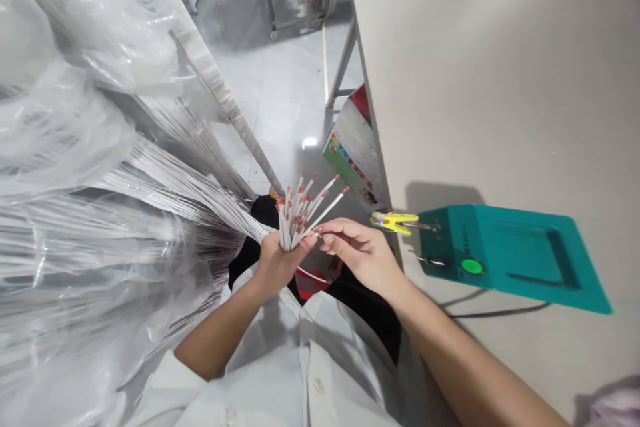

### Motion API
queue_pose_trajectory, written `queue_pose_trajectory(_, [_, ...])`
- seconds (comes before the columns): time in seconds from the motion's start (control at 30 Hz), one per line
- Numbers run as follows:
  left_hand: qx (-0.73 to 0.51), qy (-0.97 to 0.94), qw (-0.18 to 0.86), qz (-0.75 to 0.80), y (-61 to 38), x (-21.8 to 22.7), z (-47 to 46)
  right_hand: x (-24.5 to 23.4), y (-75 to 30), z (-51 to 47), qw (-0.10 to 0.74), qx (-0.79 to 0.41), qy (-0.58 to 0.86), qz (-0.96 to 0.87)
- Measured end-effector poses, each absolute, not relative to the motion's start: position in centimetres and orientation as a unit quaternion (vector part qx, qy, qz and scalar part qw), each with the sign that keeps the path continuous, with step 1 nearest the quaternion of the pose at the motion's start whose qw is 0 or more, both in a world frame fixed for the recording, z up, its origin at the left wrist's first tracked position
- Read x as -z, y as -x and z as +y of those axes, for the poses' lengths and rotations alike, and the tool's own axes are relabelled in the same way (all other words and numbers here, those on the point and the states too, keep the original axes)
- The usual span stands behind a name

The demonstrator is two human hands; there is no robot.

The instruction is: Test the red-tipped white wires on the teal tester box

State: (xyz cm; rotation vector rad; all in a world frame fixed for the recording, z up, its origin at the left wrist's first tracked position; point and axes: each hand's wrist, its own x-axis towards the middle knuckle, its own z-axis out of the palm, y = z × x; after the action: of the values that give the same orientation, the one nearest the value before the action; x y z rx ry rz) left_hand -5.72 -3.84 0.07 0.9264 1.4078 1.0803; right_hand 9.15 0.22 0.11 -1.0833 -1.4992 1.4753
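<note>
My left hand (280, 260) is wrapped round a bundle of white wires (295, 227) in front of my body. Their reddish, copper-coloured ends fan out above the fist, and the long lengths trail off to the left. Close beside it, my right hand (363, 253) pinches a white wire's tip between thumb and forefinger, near the left thumb. That small tip is partly hidden by the fingers. Just right of this hand, a yellow clip (395, 221) is attached to a teal device (525, 253) with a green round button (471, 267).
The beige table (490, 113) takes up the right side, with a black cable (500, 312) under the device. Long wire bundles wrapped in clear plastic (65, 127) fill the left. A metal rail (230, 103) runs alongside them. A printed bag (355, 153) stands below the table edge.
</note>
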Motion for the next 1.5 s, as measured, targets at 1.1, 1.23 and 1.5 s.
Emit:
queue_pose_trajectory(1.1, [-0.433, -0.373, 0.586, 0.575, 6.3, 0.5, -3.5, 0.2, -8.1, -0.2, 0.360, -0.613, 0.466, -0.527])
queue_pose_trajectory(1.23, [-0.444, -0.367, 0.552, 0.603, 6.3, 0.6, -3.5, 0.6, -8.4, 0.1, 0.381, -0.564, 0.491, -0.544])
queue_pose_trajectory(1.5, [-0.438, -0.393, 0.545, 0.598, 6.2, 0.3, -3.3, -1.1, -10.2, 1.2, 0.373, -0.479, 0.411, -0.681])
